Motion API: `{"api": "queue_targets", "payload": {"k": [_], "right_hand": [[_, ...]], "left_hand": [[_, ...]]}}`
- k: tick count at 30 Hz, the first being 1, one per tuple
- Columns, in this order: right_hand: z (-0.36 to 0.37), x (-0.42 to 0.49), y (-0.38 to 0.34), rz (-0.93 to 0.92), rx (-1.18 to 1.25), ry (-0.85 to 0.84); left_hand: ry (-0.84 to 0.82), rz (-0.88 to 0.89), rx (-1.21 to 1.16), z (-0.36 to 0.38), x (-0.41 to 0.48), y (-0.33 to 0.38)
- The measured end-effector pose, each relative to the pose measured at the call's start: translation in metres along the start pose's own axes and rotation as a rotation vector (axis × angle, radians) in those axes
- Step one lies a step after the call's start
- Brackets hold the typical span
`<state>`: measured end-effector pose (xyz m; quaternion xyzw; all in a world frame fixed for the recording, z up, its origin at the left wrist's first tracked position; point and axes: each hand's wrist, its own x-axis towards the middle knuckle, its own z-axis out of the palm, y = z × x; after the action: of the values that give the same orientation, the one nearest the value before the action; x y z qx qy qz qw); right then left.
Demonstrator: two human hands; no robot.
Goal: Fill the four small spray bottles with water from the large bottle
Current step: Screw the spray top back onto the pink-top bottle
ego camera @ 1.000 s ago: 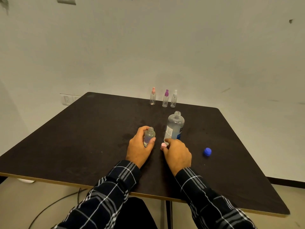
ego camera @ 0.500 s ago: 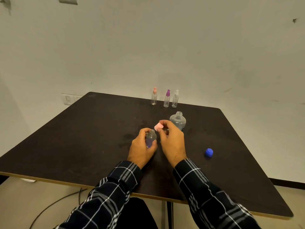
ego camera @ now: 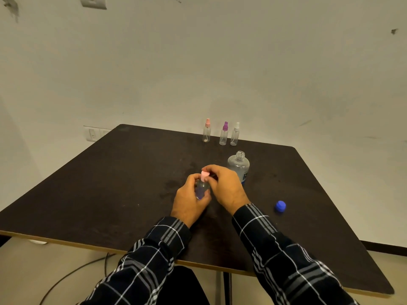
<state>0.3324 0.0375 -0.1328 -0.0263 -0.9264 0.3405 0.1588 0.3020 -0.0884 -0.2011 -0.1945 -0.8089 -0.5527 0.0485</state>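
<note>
My left hand (ego camera: 189, 200) is wrapped around a small clear spray bottle (ego camera: 201, 189) standing at mid-table. My right hand (ego camera: 224, 187) pinches its pink spray cap (ego camera: 204, 175), which sits on the bottle's neck. Right behind my right hand stands the large clear bottle (ego camera: 239, 166), uncapped, its lower part hidden by the hand. Its blue cap (ego camera: 280, 206) lies on the table to the right. Three more small spray bottles stand in a row at the table's far edge: pink-topped (ego camera: 207, 133), purple-topped (ego camera: 224, 134), white-topped (ego camera: 235, 134).
The dark table (ego camera: 110, 183) stands against a white wall. A wall socket plate (ego camera: 93, 133) is at the far left corner. A cable (ego camera: 72, 274) runs on the floor below the near edge.
My right hand picked the pink cap up from the table, carried it over the small bottle and set it down on the neck. My left hand kept hold of the bottle.
</note>
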Motion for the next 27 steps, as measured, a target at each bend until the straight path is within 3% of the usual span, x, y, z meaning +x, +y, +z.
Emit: {"api": "queue_targets", "payload": {"k": [8,13,19,27], "right_hand": [[-0.002,-0.005,-0.007,0.12,-0.251,0.065],[-0.002,-0.009,-0.003,-0.121,-0.13,-0.01],[-0.006,-0.012,-0.013,0.116,-0.305,0.154],[0.005,-0.008,0.003,0.022,0.061,0.03]], "left_hand": [[0.02,0.014,0.005,0.004,0.002,-0.008],[0.049,0.019,-0.014,0.005,0.002,-0.006],[0.019,-0.001,0.0,0.004,0.004,-0.008],[0.04,0.012,-0.004,0.003,0.0,-0.005]]}}
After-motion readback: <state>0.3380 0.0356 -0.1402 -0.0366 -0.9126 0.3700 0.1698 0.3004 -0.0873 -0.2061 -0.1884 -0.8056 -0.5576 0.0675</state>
